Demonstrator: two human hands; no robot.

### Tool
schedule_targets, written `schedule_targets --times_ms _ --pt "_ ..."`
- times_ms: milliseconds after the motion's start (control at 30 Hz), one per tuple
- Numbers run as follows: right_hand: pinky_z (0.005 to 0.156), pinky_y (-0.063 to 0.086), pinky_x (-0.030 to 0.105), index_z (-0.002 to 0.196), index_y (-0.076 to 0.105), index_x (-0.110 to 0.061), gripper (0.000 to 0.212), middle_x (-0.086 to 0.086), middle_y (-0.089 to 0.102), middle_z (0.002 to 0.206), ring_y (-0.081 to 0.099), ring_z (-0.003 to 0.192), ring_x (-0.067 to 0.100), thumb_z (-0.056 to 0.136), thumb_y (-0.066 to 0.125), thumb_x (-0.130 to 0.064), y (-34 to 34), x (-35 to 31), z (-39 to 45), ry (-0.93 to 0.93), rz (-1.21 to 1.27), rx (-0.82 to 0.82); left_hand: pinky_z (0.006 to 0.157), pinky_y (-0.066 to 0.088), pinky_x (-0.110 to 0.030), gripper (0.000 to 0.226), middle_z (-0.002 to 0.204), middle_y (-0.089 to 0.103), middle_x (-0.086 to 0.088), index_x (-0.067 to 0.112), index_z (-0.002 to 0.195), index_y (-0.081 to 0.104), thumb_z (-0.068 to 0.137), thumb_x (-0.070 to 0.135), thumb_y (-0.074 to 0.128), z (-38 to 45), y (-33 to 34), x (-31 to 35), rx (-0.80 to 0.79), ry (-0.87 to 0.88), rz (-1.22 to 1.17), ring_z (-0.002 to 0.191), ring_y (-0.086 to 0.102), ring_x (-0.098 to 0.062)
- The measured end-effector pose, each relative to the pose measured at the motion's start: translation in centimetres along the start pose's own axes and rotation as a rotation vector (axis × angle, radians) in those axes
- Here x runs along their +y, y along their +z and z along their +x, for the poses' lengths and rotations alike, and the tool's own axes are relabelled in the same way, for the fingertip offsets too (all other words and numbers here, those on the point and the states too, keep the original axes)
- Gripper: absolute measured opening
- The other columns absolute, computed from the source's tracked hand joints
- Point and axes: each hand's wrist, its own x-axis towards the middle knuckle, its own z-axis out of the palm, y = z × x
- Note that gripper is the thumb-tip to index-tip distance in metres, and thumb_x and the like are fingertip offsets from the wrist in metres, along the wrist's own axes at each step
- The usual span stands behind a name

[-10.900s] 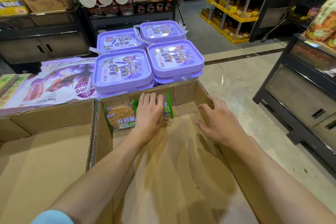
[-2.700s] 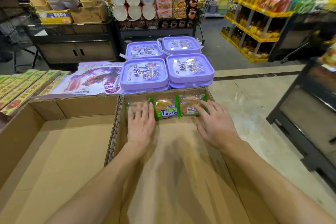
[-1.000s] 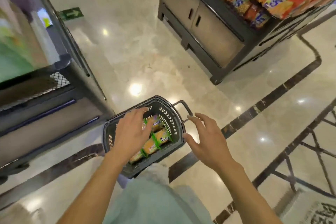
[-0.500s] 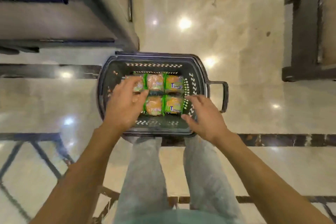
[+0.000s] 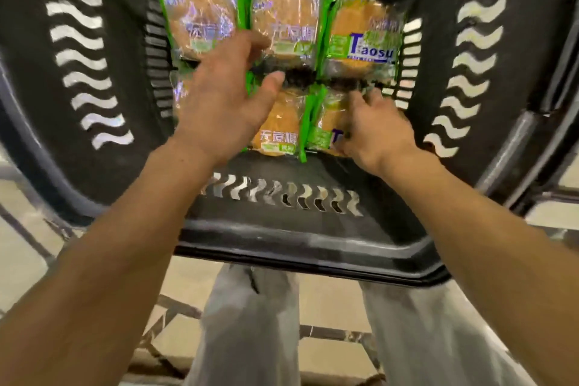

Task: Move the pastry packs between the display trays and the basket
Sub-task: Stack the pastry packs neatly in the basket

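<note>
While my left fingers [image 5: 250,44] lie fairly straight and loosely spread across the middle pack [image 5: 286,25] of the far row, thumb reaching toward the gap between the rows, I cannot tell whether they have any real purchase on it yet; they seem to rest on the film. My right fingers [image 5: 360,100] are curled down at the top edge of the near right pack [image 5: 322,131], and look to be pinching its wrapper, though blur hides the exact contact. Behind them the left hand [image 5: 219,103] covers the near left slot, where only a sliver of wrapper shows, and the right hand [image 5: 376,131] covers much of its own pack. All the packs lie flat on the floor of the basket [image 5: 300,229] in two rows: three far, with the Taosu pack [image 5: 363,37] on the right, and a near middle pack [image 5: 279,131] showing between my hands. I judge them light, with slick, crinkly film round a crumbly pastry, so squeezing the middle risks breaking it. I would take each by its crimped green end seam, or slide fingers under and lift flat. The basket stands on the floor in front of my legs [image 5: 250,323].
</note>
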Motion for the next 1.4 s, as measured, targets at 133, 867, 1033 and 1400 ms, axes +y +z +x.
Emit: schedule_targets --times_ms 133,867,1033,1400 --pt "0.105 0.036 0.056 0.142 0.037 -0.01 0.066 0.02 0.042 0.139 0.042 0.129 0.041 0.088 0.07 -0.029 0.9 0.0 -0.1 -0.016 -0.18 0.084 0.098 0.046 -0.038 0.045 0.117 0.058 -0.002 0.014 0.132 0.055 0.094 0.038 0.056 1.1 1.4 -0.2 -0.017 0.025 0.03 0.108 0.055 -0.019" --pt "0.064 0.035 0.036 0.103 0.034 -0.024 0.044 -0.003 0.052 0.091 0.047 0.079 0.022 0.087 0.074 -0.034 -6.0 3.1 -5.7 -0.198 0.181 0.079 0.098 0.039 -0.044 0.082 0.13 0.044 -0.013 0.012 0.133 0.048 0.071 0.053 0.084 11.7 8.0 7.0 -0.186 0.217 0.67 0.121 0.045 -0.032" --pt "0.068 0.044 0.037 0.103 0.042 -0.024 0.045 -0.012 0.054 0.083 0.052 0.074 0.01 0.083 0.081 -0.035 -7.5 3.4 -8.5 -0.231 0.32 0.057 0.078 0.039 -0.035 0.045 0.106 0.054 -0.001 0.024 0.106 0.051 0.078 0.038 0.084 8.4 4.7 6.0 -0.157 0.056 0.143 0.101 0.056 -0.027" --pt "0.069 0.045 0.034 0.093 0.049 -0.028 0.049 -0.014 0.059 0.078 0.055 0.07 0.008 0.071 0.092 -0.03 -24.8 -7.4 -29.7 -0.447 0.711 0.212 0.075 0.056 -0.044 0.046 0.086 0.07 -0.007 0.02 0.092 0.061 0.065 0.043 0.091 -16.7 -27.6 15.3 0.454 -0.29 -0.46 0.075 0.061 -0.022"
